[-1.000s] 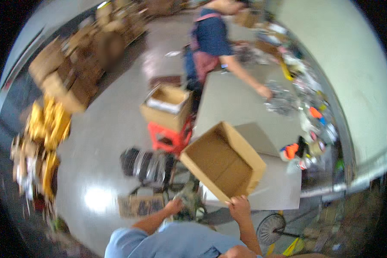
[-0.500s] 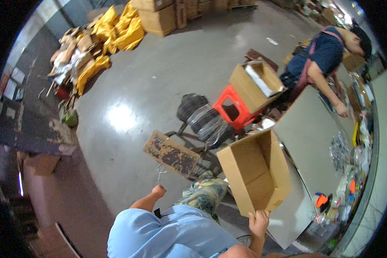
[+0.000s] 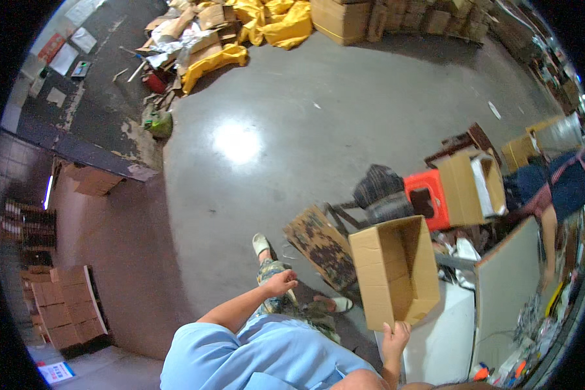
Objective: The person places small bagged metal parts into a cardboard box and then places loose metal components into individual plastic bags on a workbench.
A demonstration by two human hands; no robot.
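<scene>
My right hand grips the near edge of an open cardboard box, fingers closed over its rim. Tilted, the box shows me its bare inside, and it is held above the white tabletop. My left hand hangs in front of my body, fingers loosely curled with nothing seen in them. Below it are my patterned trousers and a light shoe. Just beyond the box lies a worn wooden board, beside a seat with a dark striped cover.
A red plastic stool stands beside another open carton. At right, a co-worker's arm reaches over a grey-green worktable with small parts along its edge. Yellow sacks and scrap lie far off; stacked cartons stand left.
My view has swung left and I have turned away from the worktable. The cardboard box stays in my right hand. My left hand has come in closer across my body.
</scene>
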